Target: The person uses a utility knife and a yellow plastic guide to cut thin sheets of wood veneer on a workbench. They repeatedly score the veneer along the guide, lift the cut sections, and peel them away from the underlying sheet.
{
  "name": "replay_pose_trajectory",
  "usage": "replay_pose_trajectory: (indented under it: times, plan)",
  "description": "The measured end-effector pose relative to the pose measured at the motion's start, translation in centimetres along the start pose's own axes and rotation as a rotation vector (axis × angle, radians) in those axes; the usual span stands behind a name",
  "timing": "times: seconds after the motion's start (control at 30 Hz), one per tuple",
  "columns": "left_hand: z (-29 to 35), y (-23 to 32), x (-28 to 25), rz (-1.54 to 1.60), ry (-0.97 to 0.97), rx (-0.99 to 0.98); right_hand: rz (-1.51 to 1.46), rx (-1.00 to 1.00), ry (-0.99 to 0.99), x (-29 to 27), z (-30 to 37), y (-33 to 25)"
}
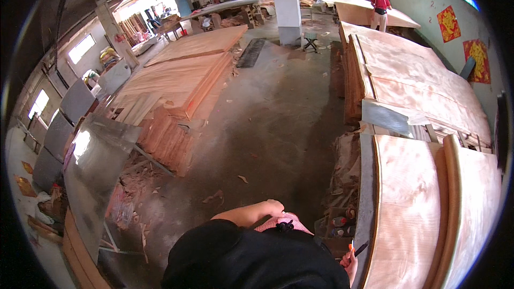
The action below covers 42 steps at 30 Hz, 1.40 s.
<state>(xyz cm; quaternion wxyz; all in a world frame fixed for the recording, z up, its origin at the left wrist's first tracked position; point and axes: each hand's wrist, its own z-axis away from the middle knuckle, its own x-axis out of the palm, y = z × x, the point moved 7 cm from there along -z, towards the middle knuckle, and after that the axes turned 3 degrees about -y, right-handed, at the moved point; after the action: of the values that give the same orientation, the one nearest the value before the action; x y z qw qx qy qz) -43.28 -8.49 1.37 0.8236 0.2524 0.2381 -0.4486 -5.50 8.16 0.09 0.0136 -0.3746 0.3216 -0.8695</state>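
Note:
My left hand [274, 206] is curled in front of my waist, by a pink-and-white striped cloth [289, 222]; whatever its fingers hold, if anything, is hidden. Low on the right, my right hand [349, 265] is closed around a slim tool with black and orange parts [361, 249], whose exact kind is too small to make out. That hand is beside the grey edge [366, 203] of a bench. On this bench lie a pale wood veneer sheet [407, 198] and a rolled-up veneer sheet [453, 192].
Tall veneer stacks stand at the left [176, 75] and far right [423, 64]. Between them runs a concrete floor [262, 123] with scattered scraps. Bottles [339, 222] sit under the bench. Farther off are a pillar [286, 8], a small stool [310, 42] and a person in red [380, 3].

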Motion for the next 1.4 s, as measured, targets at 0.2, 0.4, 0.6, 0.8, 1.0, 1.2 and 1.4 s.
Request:
replay_pose_trajectory:
  times: [0.2,0.4,0.6,0.8,1.0,1.2,1.4]
  plan:
    - [-1.9,1.4,-3.2,-0.081,-0.044,0.021,-0.081,-0.008,0.027,-2.8,0.3,0.7]
    - [-8.2,2.9,-5.0,-0.158,-0.048,0.193,-0.073,-0.072,0.145,-3.8,-1.6,-1.3]
    - [-14.0,5.1,-10.5,-0.297,-0.157,0.339,-0.065,-0.129,0.329,-3.4,-4.5,-4.8]
    - [-18.6,7.2,-18.1,-0.276,-0.034,0.481,-0.019,-0.106,0.419,-0.9,-9.4,-6.7]
    - [-19.6,8.4,-23.5,-0.369,-0.111,0.571,0.002,-0.150,0.472,-0.1,-11.6,-8.1]
    - [-23.2,10.4,-27.1,0.067,-0.110,0.750,0.338,-0.162,0.812,-1.6,-13.2,-12.6]
    - [-23.0,17.0,-29.5,0.192,0.090,0.989,0.507,-0.132,0.943,-2.4,-12.5,-15.6]
